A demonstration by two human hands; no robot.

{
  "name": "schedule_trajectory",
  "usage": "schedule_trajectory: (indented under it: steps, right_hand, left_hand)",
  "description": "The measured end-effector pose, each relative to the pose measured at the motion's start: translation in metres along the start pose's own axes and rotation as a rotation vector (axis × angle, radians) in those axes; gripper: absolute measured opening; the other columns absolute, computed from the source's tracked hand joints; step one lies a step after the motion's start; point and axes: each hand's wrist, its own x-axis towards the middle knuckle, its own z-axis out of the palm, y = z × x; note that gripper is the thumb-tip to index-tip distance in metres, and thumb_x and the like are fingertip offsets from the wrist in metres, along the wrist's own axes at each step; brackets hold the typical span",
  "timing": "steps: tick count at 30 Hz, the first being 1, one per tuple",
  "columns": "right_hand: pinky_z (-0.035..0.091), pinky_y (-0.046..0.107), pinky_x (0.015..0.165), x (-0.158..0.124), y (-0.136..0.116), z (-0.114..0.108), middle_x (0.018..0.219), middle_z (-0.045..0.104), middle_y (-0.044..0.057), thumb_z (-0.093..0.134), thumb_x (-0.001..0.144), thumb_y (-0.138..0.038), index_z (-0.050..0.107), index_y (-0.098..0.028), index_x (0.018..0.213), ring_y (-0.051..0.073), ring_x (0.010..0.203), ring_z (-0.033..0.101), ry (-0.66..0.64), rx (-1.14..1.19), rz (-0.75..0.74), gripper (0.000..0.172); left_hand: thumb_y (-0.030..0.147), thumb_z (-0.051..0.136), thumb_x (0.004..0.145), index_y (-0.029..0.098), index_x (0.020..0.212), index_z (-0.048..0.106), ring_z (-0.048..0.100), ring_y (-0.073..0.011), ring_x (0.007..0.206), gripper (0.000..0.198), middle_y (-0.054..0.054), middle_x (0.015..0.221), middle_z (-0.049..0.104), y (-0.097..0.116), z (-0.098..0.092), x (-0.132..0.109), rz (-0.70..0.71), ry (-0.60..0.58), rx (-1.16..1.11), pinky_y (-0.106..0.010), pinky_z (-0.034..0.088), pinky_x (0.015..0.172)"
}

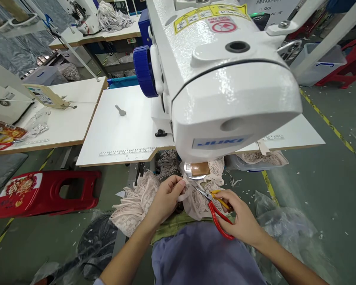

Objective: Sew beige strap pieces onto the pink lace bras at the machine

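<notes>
My right hand point(235, 215) grips a pair of scissors point(216, 215) with one red and one yellow handle. Their blades point up and left, toward my left hand point(170, 194). That hand is closed in a pinch on a pale pink fabric strip point(184, 194) near the blade tips. Beige lace pieces point(195, 204) hang beneath the scissors, and a bunched pile of lace point(139, 202) lies left of my left wrist. Just above the blades is the lower end of the white sewing machine point(237, 107), with a brown and metal part point(198, 170).
A white sewing table point(121, 134) with a printed ruler extends behind my hands. On it lies a small grey tool point(120, 111). A red stool point(50, 194) stands at left; clear plastic point(290, 229) lies on the floor at right. A bin point(255, 162) holds more lace.
</notes>
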Motion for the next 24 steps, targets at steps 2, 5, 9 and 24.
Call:
schedule_trajectory:
  steps: [2,5,9,24]
  right_hand:
    - [0.052,0.028,0.055,-0.001,0.000,0.006,0.104,0.067,0.007,0.062,0.073,-0.017,0.057,-0.026,0.115,0.015,0.063,0.059,-0.001,0.030,0.005,0.043]
    - [0.054,0.030,0.060,0.003,-0.003,0.016,0.109,0.066,0.009,0.064,0.070,-0.019,0.056,-0.025,0.115,0.018,0.071,0.063,0.009,0.063,0.000,0.046]
    - [0.055,0.031,0.066,0.017,-0.010,0.024,0.111,0.068,0.010,0.065,0.071,-0.022,0.058,-0.025,0.114,0.023,0.087,0.067,0.012,0.102,0.005,0.044]
    - [0.055,0.028,0.059,0.014,-0.016,0.012,0.091,0.077,0.003,0.064,0.076,-0.025,0.074,-0.028,0.100,0.019,0.069,0.070,0.047,0.228,0.172,0.026]
  left_hand:
    - [0.053,0.058,0.085,0.020,0.071,0.054,0.040,-0.0105,0.055,0.036,0.003,0.064,0.051,0.004,0.000,0.000,-0.009,0.018,0.025,-0.023,0.034,0.054]
    - [0.054,0.060,0.083,0.019,0.072,0.057,0.045,-0.0111,0.055,0.036,0.002,0.064,0.055,0.007,0.002,0.001,-0.010,0.027,0.042,-0.023,0.036,0.054]
    - [0.051,0.060,0.083,0.019,0.073,0.060,0.052,-0.0127,0.058,0.033,0.000,0.066,0.061,0.007,0.002,0.001,-0.021,0.028,0.056,-0.024,0.041,0.056]
    - [0.043,0.059,0.084,0.018,0.073,0.061,0.052,-0.0120,0.061,0.027,0.001,0.066,0.060,0.005,-0.002,0.004,0.054,0.164,0.070,-0.024,0.041,0.059]
